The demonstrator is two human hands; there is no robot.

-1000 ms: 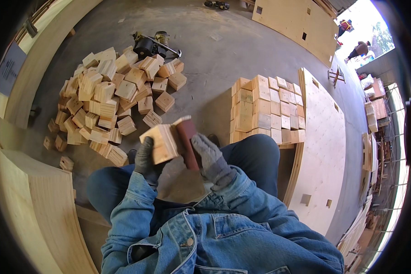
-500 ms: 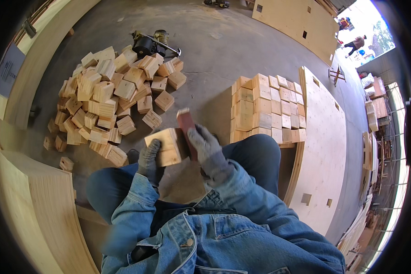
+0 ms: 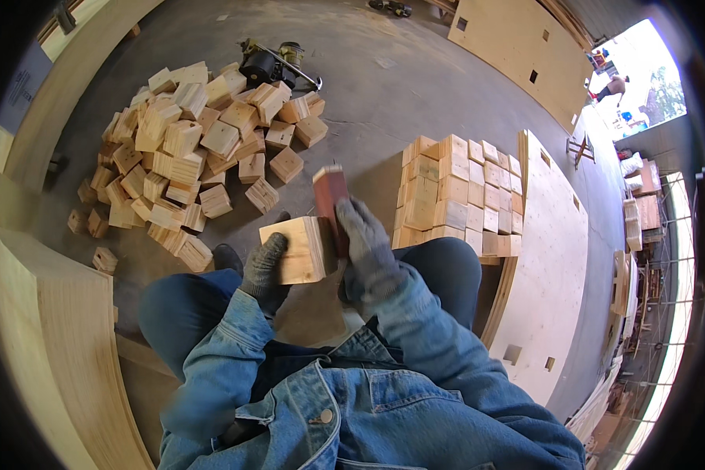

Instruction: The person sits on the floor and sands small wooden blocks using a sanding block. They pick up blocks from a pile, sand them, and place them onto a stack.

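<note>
From far I see the left hand [image 3: 266, 269] with fingers curled on a laminated wood block [image 3: 295, 244], between the knees [image 3: 450, 272]. I judge it stiff, moderately heavy, hardly slippery; opposite flat sides give good hold. The right hand [image 3: 366, 244] grips a red-brown sanding block [image 3: 331, 193] just beside.

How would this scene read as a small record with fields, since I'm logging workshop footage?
Left hand: gloved, holding a wooden block
Right hand: gloved, holding a dark red bar
Bar position: upright beside the block's right side; contact hard to tell
Ahead, left: loose pile of blocks on the grey floor
Ahead, right: neat stack of blocks
Right of stack: pale wooden sheet with cut-outs
Behind pile: black and olive tool
</note>
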